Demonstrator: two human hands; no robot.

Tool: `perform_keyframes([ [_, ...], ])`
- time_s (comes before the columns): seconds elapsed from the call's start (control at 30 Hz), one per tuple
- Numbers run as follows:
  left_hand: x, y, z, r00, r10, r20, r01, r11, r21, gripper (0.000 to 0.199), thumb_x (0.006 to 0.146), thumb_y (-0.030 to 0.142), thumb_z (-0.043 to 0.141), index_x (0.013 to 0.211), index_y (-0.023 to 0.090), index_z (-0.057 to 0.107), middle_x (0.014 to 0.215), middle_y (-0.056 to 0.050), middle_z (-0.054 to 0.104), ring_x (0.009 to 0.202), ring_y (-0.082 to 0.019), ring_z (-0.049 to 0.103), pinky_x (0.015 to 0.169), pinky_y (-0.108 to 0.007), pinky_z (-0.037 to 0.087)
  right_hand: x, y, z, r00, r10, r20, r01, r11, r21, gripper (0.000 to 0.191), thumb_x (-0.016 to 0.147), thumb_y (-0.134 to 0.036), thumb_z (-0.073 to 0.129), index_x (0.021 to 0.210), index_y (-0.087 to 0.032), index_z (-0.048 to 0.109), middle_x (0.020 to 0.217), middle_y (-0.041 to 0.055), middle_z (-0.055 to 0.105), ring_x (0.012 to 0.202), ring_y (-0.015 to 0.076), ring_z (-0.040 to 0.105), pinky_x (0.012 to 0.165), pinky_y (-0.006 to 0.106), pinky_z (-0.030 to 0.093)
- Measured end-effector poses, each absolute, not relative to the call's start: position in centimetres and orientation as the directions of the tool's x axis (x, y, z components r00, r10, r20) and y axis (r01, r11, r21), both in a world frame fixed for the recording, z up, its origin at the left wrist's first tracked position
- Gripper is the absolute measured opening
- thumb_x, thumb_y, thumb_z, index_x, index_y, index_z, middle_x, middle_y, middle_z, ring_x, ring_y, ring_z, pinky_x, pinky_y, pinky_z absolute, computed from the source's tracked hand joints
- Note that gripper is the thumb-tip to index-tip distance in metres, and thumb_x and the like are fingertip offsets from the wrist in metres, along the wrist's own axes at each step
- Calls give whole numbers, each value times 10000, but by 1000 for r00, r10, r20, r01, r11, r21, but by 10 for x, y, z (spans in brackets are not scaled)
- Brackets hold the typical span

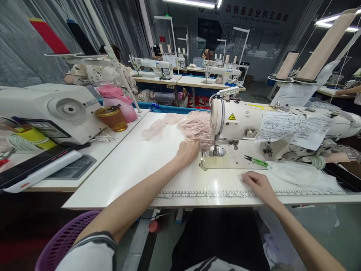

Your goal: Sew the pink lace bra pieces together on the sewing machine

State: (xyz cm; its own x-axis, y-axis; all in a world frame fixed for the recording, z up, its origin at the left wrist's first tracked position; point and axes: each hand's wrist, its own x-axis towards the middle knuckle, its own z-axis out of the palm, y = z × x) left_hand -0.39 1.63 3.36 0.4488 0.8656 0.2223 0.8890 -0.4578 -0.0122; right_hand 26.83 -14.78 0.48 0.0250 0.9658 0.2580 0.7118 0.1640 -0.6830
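Observation:
Pale pink gathered fabric (194, 126) lies bunched on the white table, running up against the needle end of the sewing machine (237, 118). My left hand (188, 153) is closed on the near edge of this fabric, just left of the presser foot (218, 150); its fingertips are partly hidden. My right hand (258, 182) rests near the table's front edge with its fingers curled together. Whether anything small sits between those fingers cannot be made out. Behind it lie green-handled thread snips (256, 161), with a white cloth (303, 177) to their right.
A printed ruler strip (208, 194) runs along the front edge. On the left stand a second machine (56, 109), an amber cup (112, 117) and a pink-lidded container (117, 99). A purple basket (67, 235) is below. Thread cones (324, 45) rise at right; a person sits behind.

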Motion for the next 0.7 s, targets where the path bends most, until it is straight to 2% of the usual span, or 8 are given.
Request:
perform_keyframes([
  [0.1, -10, 0, 38, 437, 865, 246, 895, -446, -22, 232, 914, 212, 460, 946, 58, 630, 823, -166, 650, 826, -300, 632, 704, -407, 451, 269, -150, 7, 98, 922, 375, 723, 193, -663, 436, 925, -528, 455, 678, -203, 610, 622, 9, 575, 575, 146, 494, 561, 273, 392],
  [0.2, -10, -11, 46, 532, 795, 291, 835, -549, -27, 354, 923, 370, 472, 987, 61, 633, 1029, -238, 629, 1045, -379, 565, 820, -472, 427, 271, -149, 12, 146, 867, 477, 762, 209, -613, 394, 932, -507, 443, 762, -203, 626, 743, 51, 637, 714, 180, 570, 669, 304, 457],
  [0.3, 1, -5, 50, 687, 673, 273, 703, -711, -14, 321, 959, 339, 420, 1126, 133, 602, 1140, -152, 630, 1103, -292, 557, 920, -408, 414, 276, -142, 15, 130, 868, 479, 809, 187, -557, 335, 938, -470, 435, 943, -219, 657, 982, 81, 679, 923, 211, 615, 623, 286, 486],
  [0.4, 18, 14, 44, 770, 599, 218, 612, -791, 12, 283, 951, 191, 398, 1162, 171, 586, 1117, -80, 660, 996, -201, 616, 847, -298, 453, 282, -131, 13, 92, 884, 459, 860, 163, -484, 346, 945, -428, 398, 1101, -231, 636, 1167, 91, 652, 1088, 244, 591, 605, 294, 512],
  [0.47, 24, 27, 38, 763, 614, 201, 623, -782, 22, 265, 936, 172, 412, 1121, 147, 600, 1070, -93, 675, 936, -200, 637, 802, -286, 465, 284, -124, 9, 53, 886, 460, 891, 165, -422, 364, 942, -397, 383, 1152, -213, 616, 1202, 104, 643, 1137, 264, 574, 757, 366, 541],
  [0.57, 21, 41, 29, 700, 683, 211, 692, -721, 36, 283, 936, 192, 422, 1167, 154, 581, 1091, -109, 673, 1010, -223, 628, 843, -302, 455, 287, -117, 2, -4, 889, 457, 928, 174, -330, 380, 931, -342, 370, 1199, -186, 589, 1246, 116, 625, 1177, 276, 554, 971, 464, 472],
  [0.63, 13, 43, 27, 619, 751, 229, 763, -645, 51, 354, 919, 178, 436, 1261, 159, 526, 1169, -138, 646, 1104, -254, 593, 898, -347, 436, 291, -115, -2, -28, 896, 443, 946, 167, -277, 389, 921, -300, 355, 1212, -174, 580, 1284, 119, 605, 1217, 279, 529, 1026, 482, 435],
  [0.7, 3, 40, 29, 505, 828, 242, 843, -534, 69, 423, 884, 139, 449, 1304, 103, 484, 1200, -213, 616, 1143, -313, 563, 935, -440, 404, 296, -115, -3, -27, 906, 422, 964, 136, -230, 409, 915, -267, 333, 1233, -160, 565, 1324, 133, 577, 1262, 292, 496, 1030, 496, 433],
])
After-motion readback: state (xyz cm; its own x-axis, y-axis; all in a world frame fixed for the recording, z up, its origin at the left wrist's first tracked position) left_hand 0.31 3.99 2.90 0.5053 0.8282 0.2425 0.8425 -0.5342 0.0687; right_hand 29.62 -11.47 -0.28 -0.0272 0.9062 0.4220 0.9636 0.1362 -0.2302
